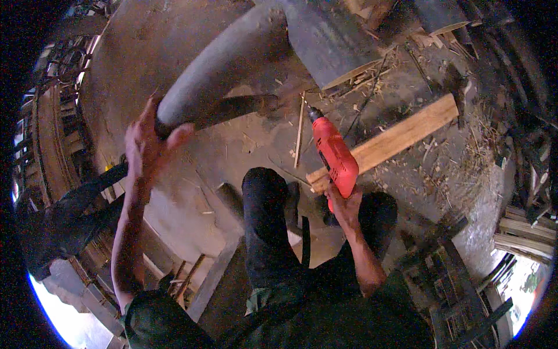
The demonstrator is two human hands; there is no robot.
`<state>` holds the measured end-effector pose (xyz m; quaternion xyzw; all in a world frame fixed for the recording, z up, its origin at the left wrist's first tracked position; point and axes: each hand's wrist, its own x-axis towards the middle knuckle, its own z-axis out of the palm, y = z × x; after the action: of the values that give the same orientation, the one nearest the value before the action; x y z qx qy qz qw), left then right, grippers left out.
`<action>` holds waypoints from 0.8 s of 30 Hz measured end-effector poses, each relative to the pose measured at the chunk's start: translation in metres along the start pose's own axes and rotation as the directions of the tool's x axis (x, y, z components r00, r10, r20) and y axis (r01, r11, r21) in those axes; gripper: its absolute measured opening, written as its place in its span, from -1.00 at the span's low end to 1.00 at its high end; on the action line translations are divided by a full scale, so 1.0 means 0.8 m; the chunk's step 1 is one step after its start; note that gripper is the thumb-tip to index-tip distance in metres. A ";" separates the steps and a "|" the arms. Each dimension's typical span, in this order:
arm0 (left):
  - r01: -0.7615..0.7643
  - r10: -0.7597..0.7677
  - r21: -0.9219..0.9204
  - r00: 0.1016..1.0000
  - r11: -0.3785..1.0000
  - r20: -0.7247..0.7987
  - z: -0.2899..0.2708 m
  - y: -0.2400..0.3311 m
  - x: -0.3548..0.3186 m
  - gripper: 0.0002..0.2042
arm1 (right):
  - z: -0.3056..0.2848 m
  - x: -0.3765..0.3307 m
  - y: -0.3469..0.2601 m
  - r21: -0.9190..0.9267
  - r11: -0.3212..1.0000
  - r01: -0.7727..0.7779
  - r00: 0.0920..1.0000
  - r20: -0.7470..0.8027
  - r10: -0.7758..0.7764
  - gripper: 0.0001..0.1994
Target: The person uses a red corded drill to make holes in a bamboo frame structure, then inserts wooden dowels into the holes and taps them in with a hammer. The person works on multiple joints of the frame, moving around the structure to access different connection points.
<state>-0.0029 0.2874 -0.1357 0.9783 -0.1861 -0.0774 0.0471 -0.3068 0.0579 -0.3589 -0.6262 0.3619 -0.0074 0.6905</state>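
Note:
In my right hand (347,206) is a red power drill (337,154), its handle wrapped by my fingers. Its black chuck (314,113) and thin bit point away from me, above the ground. Beneath the drill lies a light wooden plank (407,131), slanting up to the right. My left hand (148,139), somewhat blurred, is closed round the narrow end of a big grey curved, tapering piece (226,61), with the thumb on its near side. That piece runs up to a wider grey body (325,41) at the top. What it is, I cannot tell.
A thin wood strip (300,131) and scattered shavings lie on the dirt floor (250,142). My bent knees (267,203) are in front of me. Stacked timber (49,128) stands at the left, with more boards (526,232) at the right. A dark cord (367,93) crosses the floor.

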 end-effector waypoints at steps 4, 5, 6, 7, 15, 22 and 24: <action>-0.073 0.056 -0.200 0.995 0.977 -0.087 -0.001 0.009 0.007 -0.36 | 0.010 0.041 0.020 -0.076 0.995 0.072 0.997 0.022 -0.071 -0.85; -0.112 0.104 -0.041 0.980 0.993 -0.170 -0.012 -0.004 -0.016 -0.37 | 0.014 0.043 0.010 -0.148 0.983 0.105 0.989 0.119 -0.087 -0.84; -0.172 0.189 0.089 0.949 0.981 -0.251 -0.006 -0.016 -0.020 -0.37 | 0.015 0.051 0.013 -0.244 0.959 0.143 0.981 0.160 -0.106 -0.84; -0.173 0.190 0.084 0.942 0.981 -0.277 -0.002 -0.025 -0.023 -0.37 | 0.020 0.059 0.029 -0.256 0.948 0.190 0.977 0.145 -0.156 -0.83; -0.105 0.086 -0.053 0.954 0.993 -0.287 0.032 -0.035 -0.044 -0.37 | 0.039 0.054 0.013 -0.046 0.997 0.058 0.998 0.015 -0.057 -0.84; -0.116 0.095 -0.057 0.952 0.992 -0.292 0.040 -0.044 -0.054 -0.38 | 0.039 -0.011 0.094 0.108 0.991 -0.084 0.992 -0.087 0.094 -0.83; -0.122 0.100 -0.056 0.950 0.991 -0.294 0.039 -0.044 -0.054 -0.38 | 0.042 -0.022 0.107 0.137 0.981 -0.138 0.985 -0.086 0.150 -0.84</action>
<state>-0.0350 0.3342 -0.1651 0.9647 -0.2290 0.0632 0.1140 -0.3407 0.1138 -0.4264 -0.5506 0.4377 -0.0111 0.7107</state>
